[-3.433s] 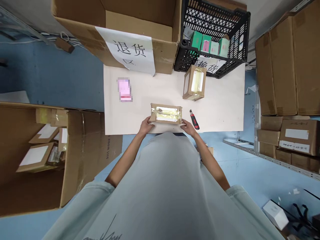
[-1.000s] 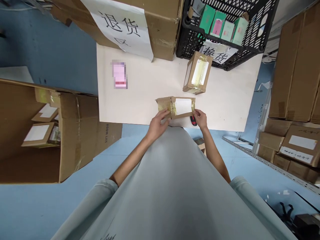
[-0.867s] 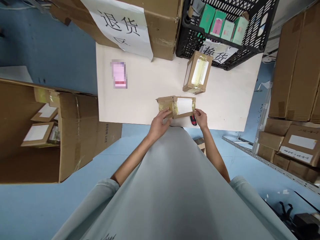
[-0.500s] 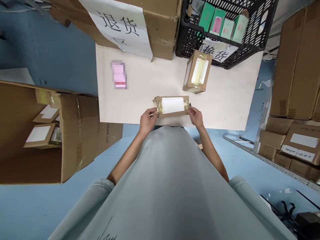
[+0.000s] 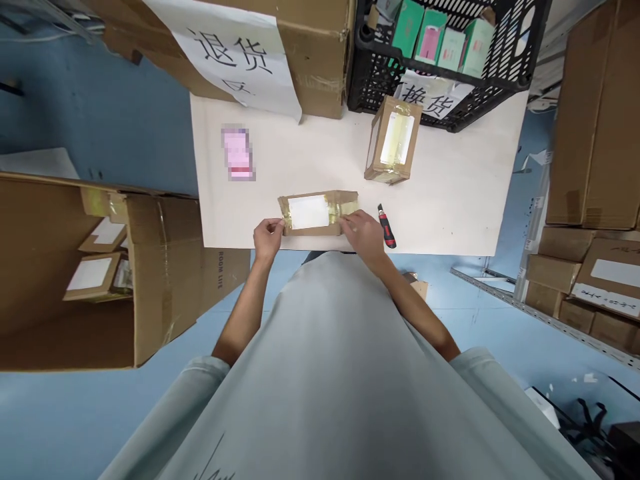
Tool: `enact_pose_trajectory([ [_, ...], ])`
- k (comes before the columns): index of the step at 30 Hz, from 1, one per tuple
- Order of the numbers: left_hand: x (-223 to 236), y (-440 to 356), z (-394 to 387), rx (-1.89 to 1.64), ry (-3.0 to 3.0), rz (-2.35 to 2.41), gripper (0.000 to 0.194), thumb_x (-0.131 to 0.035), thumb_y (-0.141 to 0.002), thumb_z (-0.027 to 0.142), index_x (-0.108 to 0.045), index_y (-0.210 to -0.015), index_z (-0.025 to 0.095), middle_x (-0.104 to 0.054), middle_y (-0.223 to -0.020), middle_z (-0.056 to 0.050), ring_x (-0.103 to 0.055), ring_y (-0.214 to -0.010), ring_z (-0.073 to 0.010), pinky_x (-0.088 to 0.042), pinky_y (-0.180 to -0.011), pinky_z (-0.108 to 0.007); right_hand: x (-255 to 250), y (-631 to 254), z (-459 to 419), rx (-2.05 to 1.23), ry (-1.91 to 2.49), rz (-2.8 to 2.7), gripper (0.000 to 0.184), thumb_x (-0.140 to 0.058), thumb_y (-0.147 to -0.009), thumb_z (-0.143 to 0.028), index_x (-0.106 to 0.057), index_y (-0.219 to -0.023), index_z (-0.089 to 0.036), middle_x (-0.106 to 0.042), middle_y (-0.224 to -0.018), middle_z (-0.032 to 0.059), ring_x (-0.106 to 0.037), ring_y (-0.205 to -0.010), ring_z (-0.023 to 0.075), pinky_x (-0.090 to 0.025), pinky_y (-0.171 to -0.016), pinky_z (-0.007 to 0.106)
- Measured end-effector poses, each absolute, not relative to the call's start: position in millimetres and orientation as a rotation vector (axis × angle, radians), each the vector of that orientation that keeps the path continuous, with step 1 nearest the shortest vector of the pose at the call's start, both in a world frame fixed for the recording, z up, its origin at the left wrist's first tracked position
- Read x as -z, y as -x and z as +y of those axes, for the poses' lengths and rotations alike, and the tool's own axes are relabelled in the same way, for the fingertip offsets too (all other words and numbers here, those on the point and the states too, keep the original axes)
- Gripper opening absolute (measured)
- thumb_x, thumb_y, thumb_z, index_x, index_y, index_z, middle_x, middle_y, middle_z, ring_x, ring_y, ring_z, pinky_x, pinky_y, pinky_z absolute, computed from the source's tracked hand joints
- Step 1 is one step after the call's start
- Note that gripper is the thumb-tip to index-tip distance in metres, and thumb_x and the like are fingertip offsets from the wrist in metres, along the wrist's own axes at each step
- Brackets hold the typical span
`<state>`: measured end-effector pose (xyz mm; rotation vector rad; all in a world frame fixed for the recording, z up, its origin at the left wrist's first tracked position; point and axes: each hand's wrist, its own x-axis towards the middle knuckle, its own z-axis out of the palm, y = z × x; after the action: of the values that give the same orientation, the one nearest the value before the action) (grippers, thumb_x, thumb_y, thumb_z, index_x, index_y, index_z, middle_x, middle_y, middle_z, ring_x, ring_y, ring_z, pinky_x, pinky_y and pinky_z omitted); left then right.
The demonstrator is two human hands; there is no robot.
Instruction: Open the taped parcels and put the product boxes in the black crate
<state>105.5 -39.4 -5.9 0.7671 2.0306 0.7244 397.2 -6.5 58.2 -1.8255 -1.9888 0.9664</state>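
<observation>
A small taped cardboard box point(image 5: 309, 212) with a white label lies near the table's front edge. My left hand point(image 5: 269, 239) is closed, its fingers pinching the box's left end. At the right end, my right hand point(image 5: 364, 235) is closed on the taped part of the box, with its fingertips partly hidden. Just right of that hand lies a red and black utility knife point(image 5: 387, 227). A second taped cardboard box point(image 5: 394, 141) stands farther back on the table, close to the black crate.
A black plastic crate point(image 5: 367, 80) holding several green boxes stands at the back right. Beside it is a large carton point(image 5: 320, 73) bearing a paper sign. A pink blurred item point(image 5: 238, 153) lies on the left. An open carton point(image 5: 160, 267) with boxes inside stands left of the table.
The small box has moved left with my hands, and its right end now extends past the label. My right hand has shifted left, uncovering the utility knife.
</observation>
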Motion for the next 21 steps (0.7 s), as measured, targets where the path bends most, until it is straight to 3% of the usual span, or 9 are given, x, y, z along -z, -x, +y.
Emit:
enact_pose_trajectory([
  [7,14,-85,-39,-0.667,-0.743,2.073,0.024,-0.07,-0.089,0.033,-0.082,-0.101,0.016,-0.088,-0.109,-0.012,-0.082,-0.108,-0.0265,-0.063,-0.111,-0.041,-77,-350,-11,-0.83,1.624,-2.207,0.048,-0.051,-0.125,-0.053,-0.087,-0.108,-0.027,-0.081,-0.11,0.0085,-0.075,-0.105,0.0243,-0.057,-0.094,0.033],
  [14,5,-100,-37,-0.706,-0.796,1.96,0.029,-0.077,-0.091,0.036,-0.086,-0.108,0.015,-0.089,-0.119,-0.015,-0.083,-0.115,-0.0293,-0.065,-0.11,-0.042,-48,-398,4,-0.853,1.873,-1.977,0.049,-0.063,-0.117,-0.066,-0.084,-0.1,-0.025,-0.084,-0.108,0.0096,-0.079,-0.099,0.0263,-0.059,-0.088,0.034],
  [21,-7,-138,-28,-0.6,-0.934,1.881,0.018,-0.085,-0.088,0.037,-0.091,-0.097,0.022,-0.091,-0.103,-0.009,-0.086,-0.104,-0.0332,-0.067,-0.105,-0.045,-22,-464,9,-1.057,2.095,-1.724,0.031,-0.075,-0.11,-0.044,-0.077,-0.086,-0.026,-0.088,-0.1,0.0102,-0.082,-0.097,0.03,-0.062,-0.097,0.042],
])
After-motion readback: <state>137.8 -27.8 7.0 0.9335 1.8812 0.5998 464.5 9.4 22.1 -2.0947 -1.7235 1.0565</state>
